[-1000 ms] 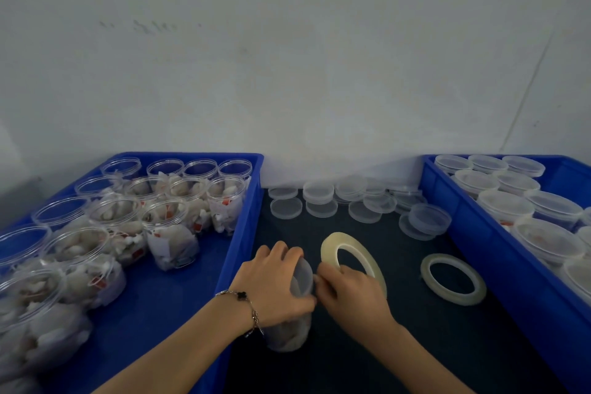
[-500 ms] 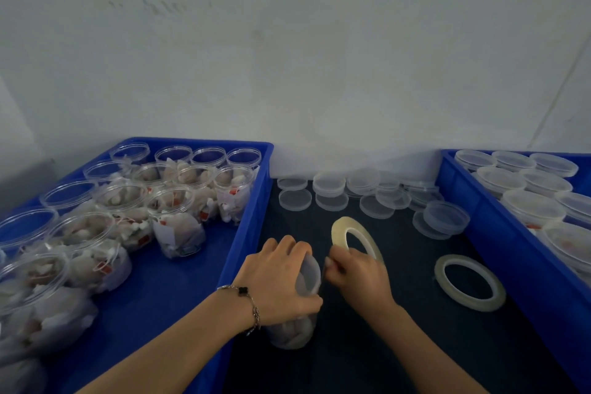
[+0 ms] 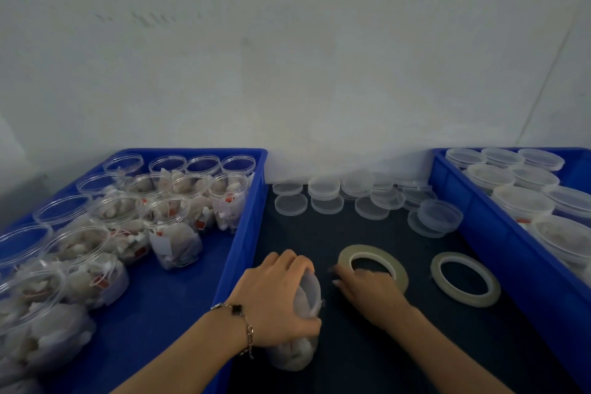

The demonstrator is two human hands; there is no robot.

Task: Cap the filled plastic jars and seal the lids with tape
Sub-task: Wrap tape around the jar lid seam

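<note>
Right hand point(image 3: 367, 289) has lowered the translucent ring-shaped tape roll point(image 3: 374, 264) from upright to near flat on the dark tabletop point(image 3: 367, 233), fingers curled on its near edge. Left hand point(image 3: 278, 294) still grips the capped clear plastic jar point(image 3: 294, 352), lower centre. Looks like the wrap is closing or restarting. Spare tape roll point(image 3: 465, 278) lies right; loose clear lids point(image 3: 323, 195) behind; blue crates point(image 3: 246, 233) flank both sides, nothing blocks.

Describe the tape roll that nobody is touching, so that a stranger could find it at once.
Look at the dark mat between the two blue crates. Two pale tape rolls are there, near the front. The free tape roll lies flat nearer the right crate, alone, while the other roll is held by the right hand.
</note>
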